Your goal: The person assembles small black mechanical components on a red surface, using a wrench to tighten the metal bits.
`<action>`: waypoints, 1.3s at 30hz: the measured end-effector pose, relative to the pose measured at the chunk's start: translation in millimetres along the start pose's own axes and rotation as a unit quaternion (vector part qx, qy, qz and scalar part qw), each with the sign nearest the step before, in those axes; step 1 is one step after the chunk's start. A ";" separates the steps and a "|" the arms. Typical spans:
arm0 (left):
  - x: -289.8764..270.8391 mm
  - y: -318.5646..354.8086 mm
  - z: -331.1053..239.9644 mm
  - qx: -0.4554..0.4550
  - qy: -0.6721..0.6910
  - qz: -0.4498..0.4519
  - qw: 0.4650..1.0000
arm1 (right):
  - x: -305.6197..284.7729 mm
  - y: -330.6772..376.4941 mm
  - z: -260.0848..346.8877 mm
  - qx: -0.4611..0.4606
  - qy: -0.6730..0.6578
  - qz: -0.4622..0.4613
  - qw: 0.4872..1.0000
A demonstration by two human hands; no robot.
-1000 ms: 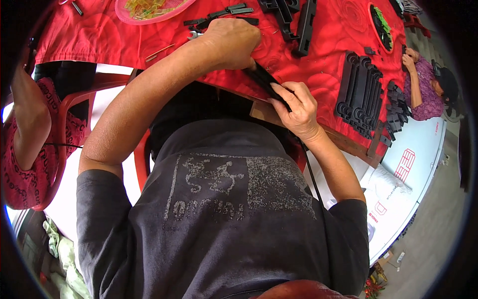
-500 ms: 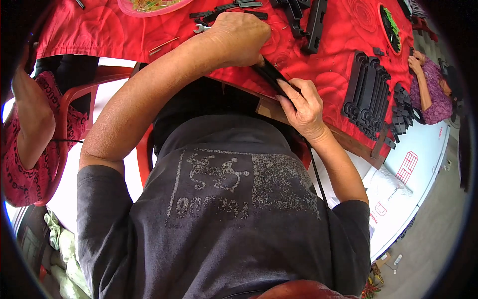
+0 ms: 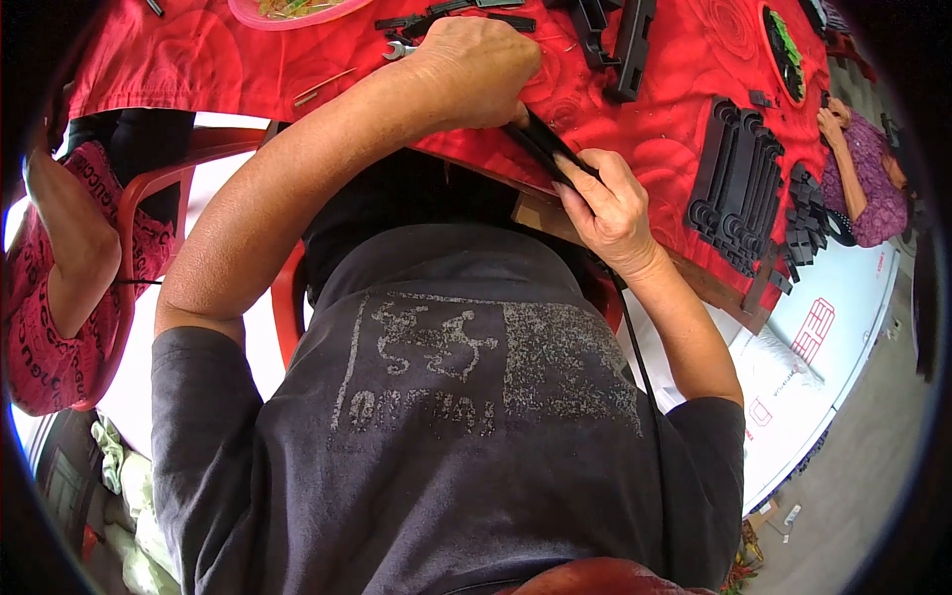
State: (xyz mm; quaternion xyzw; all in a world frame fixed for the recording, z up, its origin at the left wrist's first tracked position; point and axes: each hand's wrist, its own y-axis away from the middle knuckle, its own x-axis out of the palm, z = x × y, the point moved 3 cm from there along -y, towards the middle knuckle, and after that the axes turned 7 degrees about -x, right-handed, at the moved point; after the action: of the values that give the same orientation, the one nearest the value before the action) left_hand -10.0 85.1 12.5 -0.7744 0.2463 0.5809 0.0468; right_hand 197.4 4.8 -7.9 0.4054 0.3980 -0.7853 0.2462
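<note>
A long black plastic part (image 3: 543,145) slants across the near edge of the red-covered table. Its lower right end sits in my right hand (image 3: 613,210), with thumb and fingers closed around it. My left hand (image 3: 480,71) is closed in a fist at the part's upper left end, knuckles up. The back of that hand hides its fingers, so what they grip cannot be made out. Just beyond my left wrist lie a metal open-ended wrench (image 3: 399,50) and several thin black strips (image 3: 446,16).
Larger black channel pieces (image 3: 631,50) lie farther back. On the right are a stack of long black parts (image 3: 734,183) and small black pieces (image 3: 805,213). A pink bowl (image 3: 297,20) stands at the far left. People sit left (image 3: 74,248) and right (image 3: 868,188).
My right hand has shifted slightly right, and its fingers sit a little differently on the black part. The left fist stays at nearly the same place.
</note>
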 end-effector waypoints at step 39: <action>-2.9 24.8 -9.0 0.040 -0.099 -0.203 0.973 | 1.1 -1.8 -2.2 -0.014 -0.010 -0.013 1.000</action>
State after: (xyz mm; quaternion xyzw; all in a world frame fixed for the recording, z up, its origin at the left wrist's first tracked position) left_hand -13.6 61.1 23.3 -0.7440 0.1016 0.6230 0.2189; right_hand 196.4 7.5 -8.8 0.3884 0.4115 -0.7871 0.2456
